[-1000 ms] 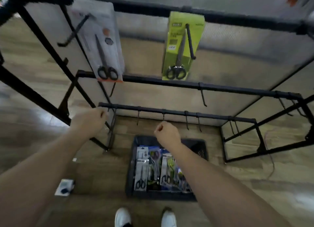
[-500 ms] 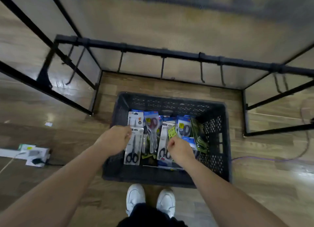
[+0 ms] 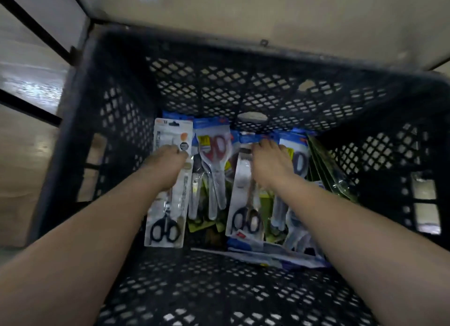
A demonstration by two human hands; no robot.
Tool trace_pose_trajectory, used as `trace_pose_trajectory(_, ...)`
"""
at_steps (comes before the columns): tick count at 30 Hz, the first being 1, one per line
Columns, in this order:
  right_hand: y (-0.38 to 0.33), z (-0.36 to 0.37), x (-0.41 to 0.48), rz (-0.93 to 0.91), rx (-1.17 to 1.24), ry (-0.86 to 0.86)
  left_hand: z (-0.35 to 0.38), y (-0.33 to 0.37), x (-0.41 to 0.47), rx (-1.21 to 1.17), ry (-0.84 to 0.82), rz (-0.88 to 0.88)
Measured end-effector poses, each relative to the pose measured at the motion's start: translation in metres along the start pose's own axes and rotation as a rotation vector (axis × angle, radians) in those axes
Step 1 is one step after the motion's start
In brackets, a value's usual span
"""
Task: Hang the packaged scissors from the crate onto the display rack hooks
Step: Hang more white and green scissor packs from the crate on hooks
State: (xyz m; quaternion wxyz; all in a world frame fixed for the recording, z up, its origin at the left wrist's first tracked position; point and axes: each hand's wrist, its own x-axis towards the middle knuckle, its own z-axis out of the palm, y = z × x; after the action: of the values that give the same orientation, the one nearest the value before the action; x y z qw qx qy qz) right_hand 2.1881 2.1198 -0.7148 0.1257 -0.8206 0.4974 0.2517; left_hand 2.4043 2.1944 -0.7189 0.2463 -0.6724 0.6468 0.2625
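1. Hands have gone deeper into the crate (image 3: 117, 121), so you are starting the pick.
2. Your left hand (image 3: 168, 166) curls its fingers on the white pack (image 3: 168, 204). Your right hand (image 3: 269, 163) lies over the next pack (image 3: 243, 194), grip unclear.
3. Both still lie in the crate, so hanging waits.

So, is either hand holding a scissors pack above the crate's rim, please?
No, the left hand and right hand are both down inside the crate, on packs lying there.

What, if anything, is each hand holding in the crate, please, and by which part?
The left hand grips the white scissors pack at its upper half. The right hand lies on other packs; any hold cannot be told.
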Motion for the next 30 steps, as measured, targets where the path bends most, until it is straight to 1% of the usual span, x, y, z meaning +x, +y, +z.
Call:
trace_pose_trajectory(3, 0.004, 0.010, 0.019, 0.035, -0.038, -0.077, 0.019, 0.005, 0.011, 0.048, 0.065, -0.044)
trace_pose_trajectory(6, -0.002, 0.014, 0.019, 0.023, -0.009, -0.011, 0.025, 0.009, 0.005, 0.085, 0.155, -0.084)
trace_pose_trajectory(7, -0.005, 0.015, 0.015, 0.003, 0.004, 0.015, 0.021, 0.008, 0.003, 0.096, 0.151, -0.090)
trace_pose_trajectory(9, -0.009, 0.014, 0.002, -0.032, 0.035, 0.069, 0.011, 0.004, -0.002, 0.087, 0.090, -0.095)
trace_pose_trajectory(10, -0.010, 0.012, -0.003, -0.045, 0.055, 0.104, 0.005, 0.000, -0.005, 0.055, 0.049, -0.093)
trace_pose_trajectory(12, -0.013, 0.004, -0.012, -0.063, 0.131, 0.138, -0.008, -0.007, -0.017, -0.142, -0.022, -0.095)
trace_pose_trajectory(14, -0.013, -0.005, -0.020, -0.058, 0.255, 0.133, -0.019, -0.009, -0.031, -0.332, -0.039, -0.065)
trace_pose_trajectory(15, -0.013, -0.012, -0.026, -0.050, 0.315, 0.123, -0.026, -0.008, -0.041, -0.364, -0.037, -0.032)
trace_pose_trajectory(17, -0.014, -0.030, -0.044, -0.032, 0.419, 0.106, -0.038, -0.004, -0.066, -0.366, -0.043, 0.013)
trace_pose_trajectory(20, -0.016, -0.064, -0.079, 0.001, 0.584, 0.103, -0.060, -0.004, -0.108, -0.424, -0.014, -0.011)
trace_pose_trajectory(22, -0.014, -0.091, -0.102, 0.041, 0.644, 0.104, -0.082, -0.009, -0.136, -0.510, 0.066, -0.043)
trace_pose_trajectory(25, -0.004, -0.138, -0.137, 0.101, 0.740, 0.159, -0.125, -0.016, -0.178, -0.614, 0.181, -0.072)
trace_pose_trajectory(28, 0.004, -0.191, -0.172, 0.158, 0.804, 0.206, -0.174, -0.015, -0.220, -0.554, 0.164, -0.033)
trace_pose_trajectory(30, 0.006, -0.231, -0.196, 0.170, 0.778, 0.233, -0.212, -0.011, -0.248, -0.512, 0.171, 0.000)
